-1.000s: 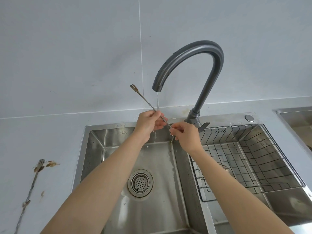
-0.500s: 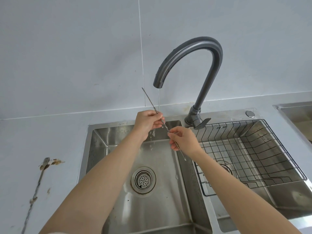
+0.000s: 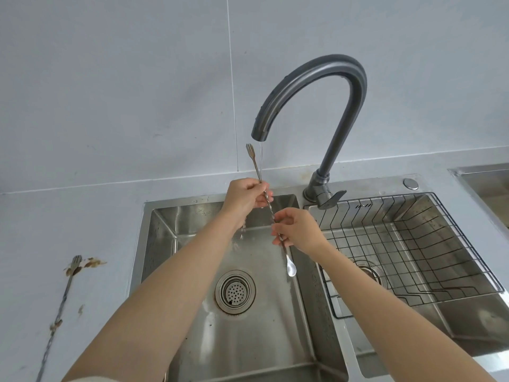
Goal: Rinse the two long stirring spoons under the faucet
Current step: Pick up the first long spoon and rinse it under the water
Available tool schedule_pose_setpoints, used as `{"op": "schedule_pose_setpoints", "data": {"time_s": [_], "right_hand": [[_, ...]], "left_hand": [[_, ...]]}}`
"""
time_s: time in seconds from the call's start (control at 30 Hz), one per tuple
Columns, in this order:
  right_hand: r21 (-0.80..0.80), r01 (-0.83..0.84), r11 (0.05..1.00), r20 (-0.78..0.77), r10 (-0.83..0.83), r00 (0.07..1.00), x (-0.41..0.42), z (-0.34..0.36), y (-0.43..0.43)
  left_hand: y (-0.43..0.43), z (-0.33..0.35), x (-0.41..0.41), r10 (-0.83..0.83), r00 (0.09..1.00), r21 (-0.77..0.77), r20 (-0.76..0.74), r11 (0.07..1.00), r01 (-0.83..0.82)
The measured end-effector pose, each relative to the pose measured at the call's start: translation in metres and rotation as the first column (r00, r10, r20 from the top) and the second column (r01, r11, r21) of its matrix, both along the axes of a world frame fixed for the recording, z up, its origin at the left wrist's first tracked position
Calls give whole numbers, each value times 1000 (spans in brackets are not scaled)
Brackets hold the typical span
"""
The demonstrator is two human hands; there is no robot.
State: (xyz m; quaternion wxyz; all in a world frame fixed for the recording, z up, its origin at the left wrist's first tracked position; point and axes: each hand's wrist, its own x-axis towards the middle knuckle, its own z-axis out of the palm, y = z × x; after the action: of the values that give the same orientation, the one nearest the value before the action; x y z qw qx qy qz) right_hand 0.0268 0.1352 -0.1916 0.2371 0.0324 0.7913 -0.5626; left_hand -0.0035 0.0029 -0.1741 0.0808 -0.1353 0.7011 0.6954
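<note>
Left hand [image 3: 245, 197] fingers curled round upper twisted shaft of long stirring spoon [image 3: 271, 213]; right hand [image 3: 298, 230] thumb and fingers pinch shaft lower down. Spoon's long axis steep diagonal: fork-tipped end up and away, just left of faucet [image 3: 330, 67] spout, beside thin water stream [image 3: 260, 161]; bowl end down, toward person, over left sink basin [image 3: 248, 340]. Second stirring spoon [image 3: 59, 315] lies on countertop [image 3: 110, 230], well left of sink, fork end away, brown smears round it
</note>
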Motion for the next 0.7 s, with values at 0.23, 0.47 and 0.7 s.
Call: {"op": "schedule_pose_setpoints", "data": {"time_s": [0.23,0.47,0.7], "right_hand": [[5,-38,999,14,38,999,2,-1,-4],[21,-68,997,36,67,997,5,-4,-5],[16,-88,996,58,87,994,8,-6,-6]], "left_hand": [[-2,2,-2,61,998,56,7,997,-61],[-1,0,-3,48,999,45,14,998,-48],[-4,3,-4,26,1000,36,3,999,-26]]}}
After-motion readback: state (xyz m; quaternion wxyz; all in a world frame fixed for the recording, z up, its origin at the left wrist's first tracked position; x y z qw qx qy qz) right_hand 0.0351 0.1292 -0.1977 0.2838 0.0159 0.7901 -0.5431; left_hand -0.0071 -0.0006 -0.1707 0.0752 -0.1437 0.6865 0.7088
